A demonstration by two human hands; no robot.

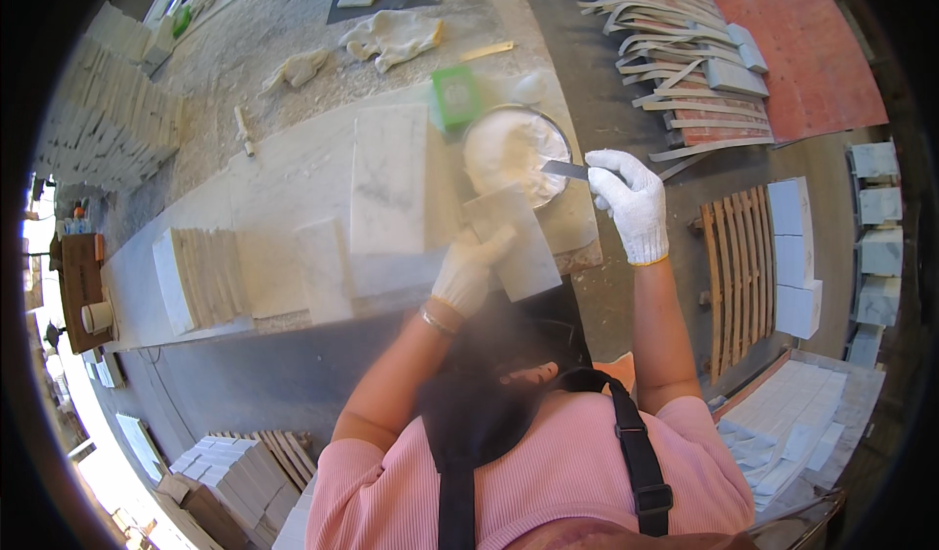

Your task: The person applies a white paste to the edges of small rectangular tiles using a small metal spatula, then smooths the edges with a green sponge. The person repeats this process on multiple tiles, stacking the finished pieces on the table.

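A person in a pink top and dark apron stands at a long, dusty workbench [293,174], seen from above. Both hands wear white knit gloves. The left hand [468,268] is closed on a small grey-white marble tile [514,242], thumb on top, holding it tilted over the bench's near edge, just in front of the bowl. The right hand [629,201] grips the handle of a putty knife [567,170]; its dark blade reaches into a metal bowl [516,154] of white paste sitting near the bench's right end.

To do this well, a modest scoop on the blade's flat would seem best, with the tile held steady close to the bowl so nothing drips on the bench.

A larger marble slab [388,178] lies flat in the middle of the bench, a green container [455,96] touches the bowl's far rim, and spare gloves [391,37] lie toward the far edge. A stack of tiles [201,278] sits at the near left edge.
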